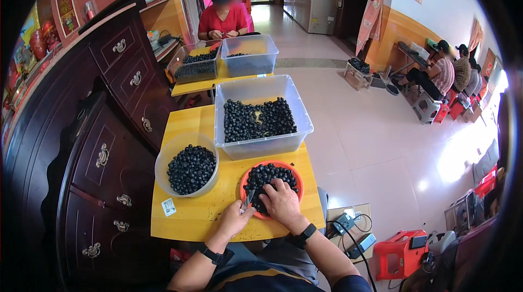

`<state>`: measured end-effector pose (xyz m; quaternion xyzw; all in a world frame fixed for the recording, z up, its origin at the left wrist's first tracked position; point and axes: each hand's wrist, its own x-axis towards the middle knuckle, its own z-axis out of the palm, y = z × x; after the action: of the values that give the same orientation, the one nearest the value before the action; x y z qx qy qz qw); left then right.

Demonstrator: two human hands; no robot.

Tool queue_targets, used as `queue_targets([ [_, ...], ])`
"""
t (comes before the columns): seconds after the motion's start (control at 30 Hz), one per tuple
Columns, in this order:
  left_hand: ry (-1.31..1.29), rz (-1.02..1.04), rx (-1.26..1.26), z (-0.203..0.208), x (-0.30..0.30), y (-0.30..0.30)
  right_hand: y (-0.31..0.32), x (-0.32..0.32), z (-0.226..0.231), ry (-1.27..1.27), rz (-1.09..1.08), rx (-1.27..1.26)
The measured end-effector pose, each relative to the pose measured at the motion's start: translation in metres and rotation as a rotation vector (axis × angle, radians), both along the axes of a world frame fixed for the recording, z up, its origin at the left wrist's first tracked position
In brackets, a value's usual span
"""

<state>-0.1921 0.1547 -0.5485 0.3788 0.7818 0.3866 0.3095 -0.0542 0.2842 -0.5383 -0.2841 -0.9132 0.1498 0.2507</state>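
Observation:
In front of me an orange-red bowl [298,174] holds many small, round, blue-black berries [271,174] that look like blueberries. At the bowl's left rim my left hand [235,219] is closed round a slim, pointed metal tool [249,198]; its exact kind is not clear. My right hand [282,204] reaches over the right side of the bowl, its bent fingers down among the berries. Whatever those fingers pinch is hidden. Left of the bowl stands a round translucent tub [164,175] of the same berries. Behind both, a large clear plastic bin [264,146] is partly filled with them.
Everything stands on a yellow table [218,213] with a white label [169,207]. Dark wooden drawers [117,156] crowd its left side. A co-worker in red [223,19] sits beyond two more bins [249,63]. A red stool [400,254] and power adapters [359,245] lie right.

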Motion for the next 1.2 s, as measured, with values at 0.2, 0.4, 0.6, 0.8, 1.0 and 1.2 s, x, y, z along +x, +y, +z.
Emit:
queue_targets([
  [0.2,0.023,0.006,-0.025,0.014,0.006,-0.004,0.000,-0.002,0.001,0.009,-0.011,-0.046],
  [0.4,-0.076,0.022,-0.077,0.005,0.002,-0.003,0.003,-0.006,0.007,0.020,0.002,-0.039],
  [0.6,-0.086,0.034,-0.061,-0.012,-0.002,-0.004,0.007,-0.007,0.014,0.055,-0.018,-0.055],
  [0.8,-0.093,-0.024,0.027,-0.013,-0.003,-0.004,0.010,-0.001,0.011,0.084,0.005,-0.032],
  [1.0,-0.133,-0.017,0.030,-0.017,-0.005,-0.002,0.009,-0.002,0.009,0.105,0.010,0.001],
  [1.2,-0.158,-0.015,0.011,-0.013,-0.003,-0.001,0.008,0.004,0.015,0.173,-0.009,0.009],
])
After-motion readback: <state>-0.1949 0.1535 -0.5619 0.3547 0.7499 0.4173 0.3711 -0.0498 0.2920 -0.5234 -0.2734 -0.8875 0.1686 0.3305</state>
